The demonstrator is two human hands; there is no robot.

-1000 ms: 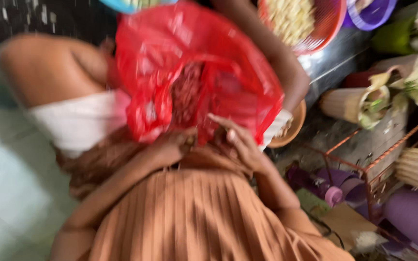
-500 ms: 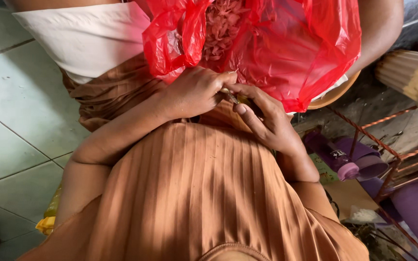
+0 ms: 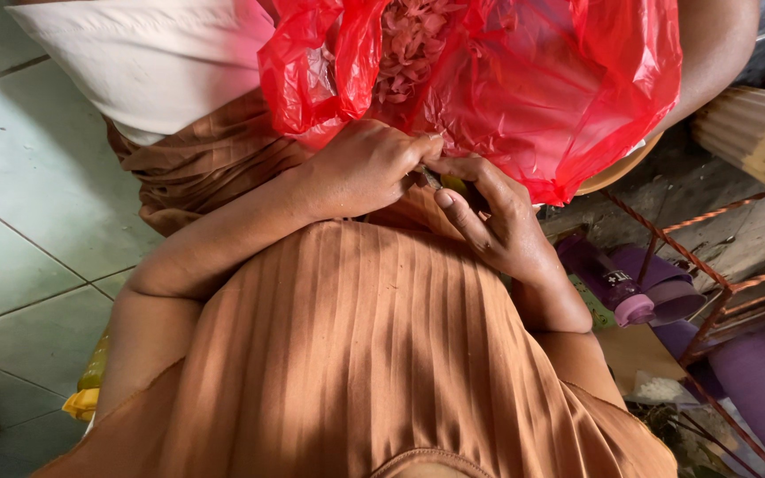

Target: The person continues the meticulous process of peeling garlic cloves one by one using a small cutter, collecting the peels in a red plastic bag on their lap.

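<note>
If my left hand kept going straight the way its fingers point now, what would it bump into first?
Your left hand points right, toward your right hand. It would meet those fingers almost at once, since both already pinch a small greenish thing between them. The red plastic bag lies just beyond.

Tiled floor (image 3: 28, 204) at left. Rusty wire rack (image 3: 710, 283) at right, with a purple bottle (image 3: 626, 296) beside it and a ribbed basket (image 3: 750, 133) above.
</note>
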